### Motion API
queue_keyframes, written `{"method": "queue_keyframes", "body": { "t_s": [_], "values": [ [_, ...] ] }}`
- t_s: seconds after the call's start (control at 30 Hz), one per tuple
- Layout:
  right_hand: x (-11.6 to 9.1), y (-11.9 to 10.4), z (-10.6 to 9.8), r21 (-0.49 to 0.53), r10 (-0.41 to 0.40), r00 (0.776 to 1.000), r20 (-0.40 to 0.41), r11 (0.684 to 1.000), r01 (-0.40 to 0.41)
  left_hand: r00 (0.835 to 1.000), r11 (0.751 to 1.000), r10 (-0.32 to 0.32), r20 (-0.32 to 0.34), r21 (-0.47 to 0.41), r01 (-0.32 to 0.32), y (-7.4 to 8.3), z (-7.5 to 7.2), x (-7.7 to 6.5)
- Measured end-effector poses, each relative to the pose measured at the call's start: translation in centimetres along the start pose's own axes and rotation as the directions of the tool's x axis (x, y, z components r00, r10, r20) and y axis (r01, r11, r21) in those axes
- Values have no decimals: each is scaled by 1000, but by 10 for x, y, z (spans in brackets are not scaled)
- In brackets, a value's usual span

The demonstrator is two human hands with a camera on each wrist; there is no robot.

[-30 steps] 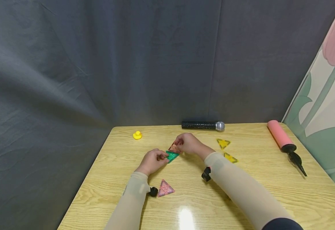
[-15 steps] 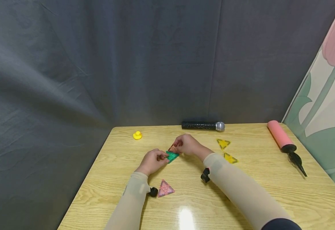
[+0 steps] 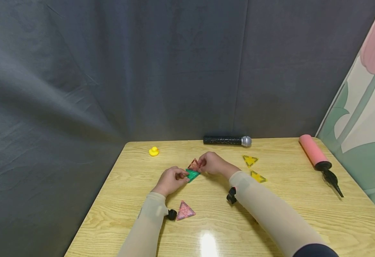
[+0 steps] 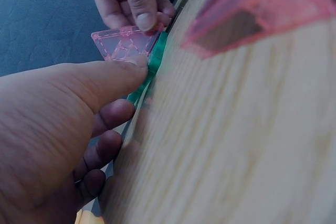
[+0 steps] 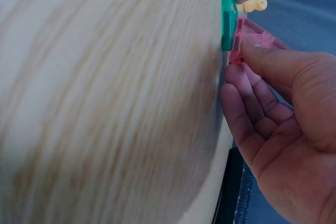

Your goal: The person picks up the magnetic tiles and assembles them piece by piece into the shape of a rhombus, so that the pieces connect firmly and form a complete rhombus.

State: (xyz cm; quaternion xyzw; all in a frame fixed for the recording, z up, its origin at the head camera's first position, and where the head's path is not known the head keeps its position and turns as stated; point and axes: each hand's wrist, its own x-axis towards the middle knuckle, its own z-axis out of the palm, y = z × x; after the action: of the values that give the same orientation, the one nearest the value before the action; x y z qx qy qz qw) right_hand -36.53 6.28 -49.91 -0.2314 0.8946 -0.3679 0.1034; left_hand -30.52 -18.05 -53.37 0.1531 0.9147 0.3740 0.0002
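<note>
A green triangular magnetic tile [image 3: 192, 175] lies low at the middle of the table, its left corner pinched by my left hand [image 3: 170, 180]. Along its far edge stands a translucent red triangular magnetic tile [image 3: 193, 165], raised off the table in the left wrist view. My right hand [image 3: 212, 163] pinches that red tile near its lower right corner between thumb and fingers; the thumb covers part of it in the right wrist view. A pink triangular magnetic tile [image 3: 185, 210] lies flat in front, beside the left wrist.
Two yellow triangular tiles [image 3: 250, 160] lie right of the right hand. A rubber duck [image 3: 154, 151] sits at the back left, a black microphone [image 3: 226, 140] at the back edge. A pink hand pump [image 3: 314, 151] lies far right. A grey curtain [image 3: 181, 71] hangs behind the table.
The right hand has slid slightly down and to the right along the red tile, so more of the tile shows. The left hand and green tile stay in place.
</note>
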Motion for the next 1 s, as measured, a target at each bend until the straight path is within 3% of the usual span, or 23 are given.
{"method": "queue_keyframes", "body": {
  "t_s": [0.57,1.0],
  "values": [
    [-2,-1,2,66,27,999,22,997,-28,1000,1000,16,-8,5,-16,-1,1,1],
    [2,2,6,32,12,1000,-2,999,-12,1000,1000,25,-14,3,-25,-2,1,0]
  ]
}}
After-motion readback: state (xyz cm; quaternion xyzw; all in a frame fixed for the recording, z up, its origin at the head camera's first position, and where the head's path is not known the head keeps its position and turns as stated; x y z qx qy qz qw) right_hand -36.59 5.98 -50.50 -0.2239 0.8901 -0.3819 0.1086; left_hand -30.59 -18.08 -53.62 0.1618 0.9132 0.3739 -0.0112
